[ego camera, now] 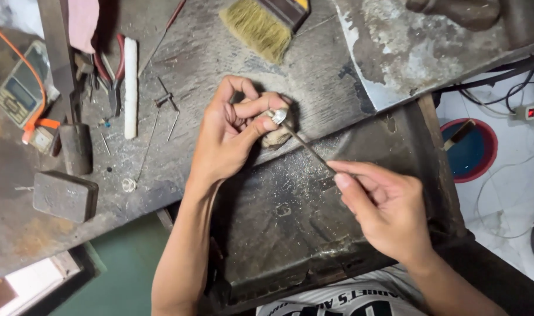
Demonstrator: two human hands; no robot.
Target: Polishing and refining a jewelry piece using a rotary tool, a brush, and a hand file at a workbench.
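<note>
My left hand (229,134) pinches a small silver ring (278,116) between thumb and fingers, pressed against a worn wooden bench peg (277,138) at the edge of the workbench. My right hand (384,205) grips a thin metal needle file (305,146) by its near end. The file's tip reaches up and left into the ring. Both hands hover over a dark metal catch tray (279,228) dusted with filings.
A bristle brush (264,23) lies at the top of the grey bench. Left of it are a white stick (130,88), red-handled pliers (112,73), a small digital scale (21,88), a dark steel block (65,196) and loose wires. A power strip (533,111) and a blue-and-red bowl (469,149) are on the floor at right.
</note>
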